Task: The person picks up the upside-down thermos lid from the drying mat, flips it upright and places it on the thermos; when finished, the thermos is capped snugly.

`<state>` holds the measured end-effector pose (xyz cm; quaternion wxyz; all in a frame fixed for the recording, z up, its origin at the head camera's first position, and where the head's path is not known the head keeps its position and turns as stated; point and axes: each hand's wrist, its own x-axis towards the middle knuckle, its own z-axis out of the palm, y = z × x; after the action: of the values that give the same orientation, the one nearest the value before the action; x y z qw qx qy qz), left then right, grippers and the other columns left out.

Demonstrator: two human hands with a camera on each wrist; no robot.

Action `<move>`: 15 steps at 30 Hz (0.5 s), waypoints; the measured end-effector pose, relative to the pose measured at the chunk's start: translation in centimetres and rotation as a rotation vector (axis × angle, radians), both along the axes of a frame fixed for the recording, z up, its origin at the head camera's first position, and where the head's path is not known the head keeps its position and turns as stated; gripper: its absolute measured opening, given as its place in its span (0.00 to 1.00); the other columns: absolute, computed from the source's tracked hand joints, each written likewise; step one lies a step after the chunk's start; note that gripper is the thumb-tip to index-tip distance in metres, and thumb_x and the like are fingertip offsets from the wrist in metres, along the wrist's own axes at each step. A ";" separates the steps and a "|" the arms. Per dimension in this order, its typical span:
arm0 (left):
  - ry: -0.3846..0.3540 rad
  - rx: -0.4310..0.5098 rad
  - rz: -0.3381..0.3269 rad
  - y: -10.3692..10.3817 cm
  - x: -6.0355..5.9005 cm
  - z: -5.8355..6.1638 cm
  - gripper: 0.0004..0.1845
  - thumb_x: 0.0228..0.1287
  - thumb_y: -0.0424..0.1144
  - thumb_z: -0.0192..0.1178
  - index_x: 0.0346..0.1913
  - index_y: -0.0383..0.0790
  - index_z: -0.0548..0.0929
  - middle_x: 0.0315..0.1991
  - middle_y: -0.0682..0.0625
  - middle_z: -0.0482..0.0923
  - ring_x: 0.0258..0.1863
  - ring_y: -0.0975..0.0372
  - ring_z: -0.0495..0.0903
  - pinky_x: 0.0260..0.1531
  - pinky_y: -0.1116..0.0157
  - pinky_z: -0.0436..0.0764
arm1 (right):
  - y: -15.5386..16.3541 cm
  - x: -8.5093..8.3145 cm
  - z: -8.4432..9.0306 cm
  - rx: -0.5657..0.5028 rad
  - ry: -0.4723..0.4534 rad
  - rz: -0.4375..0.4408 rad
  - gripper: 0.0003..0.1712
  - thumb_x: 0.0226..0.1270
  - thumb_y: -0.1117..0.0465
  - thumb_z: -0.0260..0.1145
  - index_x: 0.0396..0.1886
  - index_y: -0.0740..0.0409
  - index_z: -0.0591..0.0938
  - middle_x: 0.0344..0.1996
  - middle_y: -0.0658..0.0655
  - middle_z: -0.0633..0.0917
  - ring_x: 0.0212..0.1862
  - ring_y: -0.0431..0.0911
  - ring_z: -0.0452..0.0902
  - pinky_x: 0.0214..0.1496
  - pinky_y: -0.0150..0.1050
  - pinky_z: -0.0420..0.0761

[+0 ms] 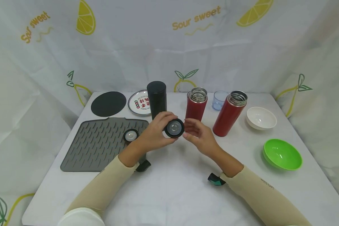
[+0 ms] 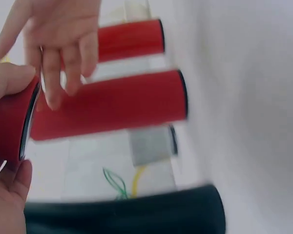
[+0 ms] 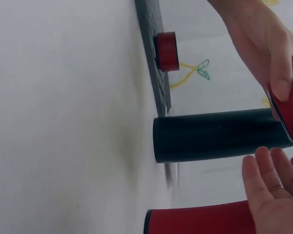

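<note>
My left hand (image 1: 158,131) grips a red thermos lid (image 2: 7,122) with a black rim, tilted so its underside faces up toward the head camera. Beside the lid, my right hand (image 1: 201,138) is held with relaxed fingers and nothing in it, the fingertips close to the rim. Behind the hands stands an open-topped red thermos (image 1: 196,105), its steel mouth showing. A second open red thermos (image 1: 228,116) is to its right. Directly behind the left hand is a dark thermos (image 1: 157,99) with a closed top.
Another red lid (image 3: 167,51) sits on the grey ridged mat (image 1: 99,144) at left. Behind the mat lie a black disc (image 1: 108,104) and a printed round plate (image 1: 138,105). A blue glass (image 1: 218,99), white bowl (image 1: 261,118) and green bowl (image 1: 282,155) stand at right.
</note>
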<state>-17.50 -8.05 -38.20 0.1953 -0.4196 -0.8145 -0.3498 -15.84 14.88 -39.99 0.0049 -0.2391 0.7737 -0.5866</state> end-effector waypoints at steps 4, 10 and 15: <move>0.071 -0.006 -0.038 2.2 -0.2 0.1 0.36 0.45 0.36 0.77 0.59 0.33 0.74 0.57 0.44 0.69 0.57 0.57 0.68 0.59 0.68 0.70 | 0.0 0.1 0.1 -0.046 -0.066 -0.012 0.29 0.68 0.65 0.66 0.66 0.63 0.69 0.56 0.63 0.79 0.55 0.53 0.78 0.55 0.36 0.78; 0.127 -0.079 -0.058 3.6 -0.4 0.0 0.36 0.48 0.41 0.77 0.60 0.34 0.75 0.56 0.45 0.70 0.58 0.57 0.67 0.61 0.69 0.66 | 0.6 -0.1 -0.2 -0.165 -0.097 -0.051 0.23 0.69 0.66 0.64 0.61 0.66 0.73 0.52 0.66 0.81 0.49 0.49 0.81 0.51 0.37 0.80; -0.022 -0.023 0.005 3.2 -0.2 -0.1 0.39 0.49 0.51 0.75 0.63 0.37 0.73 0.58 0.48 0.72 0.59 0.59 0.68 0.60 0.64 0.70 | 1.2 -0.3 -0.4 -0.201 -0.041 -0.061 0.22 0.67 0.69 0.65 0.59 0.68 0.74 0.50 0.67 0.82 0.47 0.47 0.82 0.50 0.36 0.80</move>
<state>-17.69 -4.82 -38.29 0.1822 -0.4159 -0.8216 -0.3447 -16.15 16.12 -40.40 -0.0213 -0.2025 0.7176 -0.6660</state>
